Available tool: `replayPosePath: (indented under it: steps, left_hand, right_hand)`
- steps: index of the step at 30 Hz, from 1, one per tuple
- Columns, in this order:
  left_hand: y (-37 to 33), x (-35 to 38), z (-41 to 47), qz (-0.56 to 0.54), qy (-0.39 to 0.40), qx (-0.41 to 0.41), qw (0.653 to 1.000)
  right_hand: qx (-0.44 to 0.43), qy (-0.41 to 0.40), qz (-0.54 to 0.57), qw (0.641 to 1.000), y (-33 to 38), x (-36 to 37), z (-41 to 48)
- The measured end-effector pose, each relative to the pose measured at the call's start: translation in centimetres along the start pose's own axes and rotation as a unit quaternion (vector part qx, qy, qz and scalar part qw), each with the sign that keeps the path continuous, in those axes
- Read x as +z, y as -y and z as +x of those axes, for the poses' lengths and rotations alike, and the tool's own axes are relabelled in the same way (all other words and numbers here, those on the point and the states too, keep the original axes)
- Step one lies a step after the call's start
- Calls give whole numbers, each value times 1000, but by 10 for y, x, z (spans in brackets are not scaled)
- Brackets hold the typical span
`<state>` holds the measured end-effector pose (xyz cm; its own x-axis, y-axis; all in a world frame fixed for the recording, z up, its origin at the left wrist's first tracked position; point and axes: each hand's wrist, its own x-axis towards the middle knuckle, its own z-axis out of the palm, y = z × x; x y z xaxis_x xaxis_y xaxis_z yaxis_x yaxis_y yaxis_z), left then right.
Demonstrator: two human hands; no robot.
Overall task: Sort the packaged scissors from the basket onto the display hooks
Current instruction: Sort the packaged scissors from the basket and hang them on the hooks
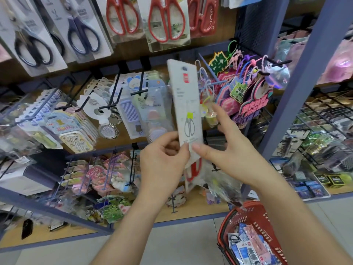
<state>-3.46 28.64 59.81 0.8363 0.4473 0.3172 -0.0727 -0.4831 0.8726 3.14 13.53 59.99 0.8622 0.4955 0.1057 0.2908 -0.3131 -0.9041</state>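
I hold a long white scissors pack (184, 100) upright before the shelves, its printed back facing me. My left hand (164, 159) pinches its lower edge. My right hand (227, 146) grips the same edge with thumb in front and fingers spread behind. Below the white card, a second pack with red scissor handles (193, 172) shows, blurred. The red basket (252, 234) stands on the floor at lower right with several packaged items inside. Black-handled scissors (32, 43) and red-handled scissors (166, 22) hang on the top row of hooks.
Black display hooks (114, 92) in the middle row carry combs, mirrors and card-backed goods. Colourful charms (248, 88) hang to the right of the pack. A blue-grey shelf post (298, 77) rises at right, with wire racks of small goods beyond it.
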Motion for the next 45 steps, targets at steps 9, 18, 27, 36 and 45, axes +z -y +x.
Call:
replayPosePath:
  steps: [9,18,27,36,45]
  left_hand:
    - [12,18,-17,223,24,291,930]
    - [5,-7,-19,-152,104,-118,976]
    - [-1,-8,-23,-45,-21,32,998]
    - [9,-19,-7,190,16,306,933]
    - [-3,-20,3,-105,63,-209,970]
  right_hand:
    - [10,-247,222,943,12,18,14]
    - [26,-220,370,902,12,-6,15]
    - [102,-62,431,895,14,-21,3]
    - [73,-264,537,798,17,-23,-3]
    - [29,-285,453,844,7,-18,-2]
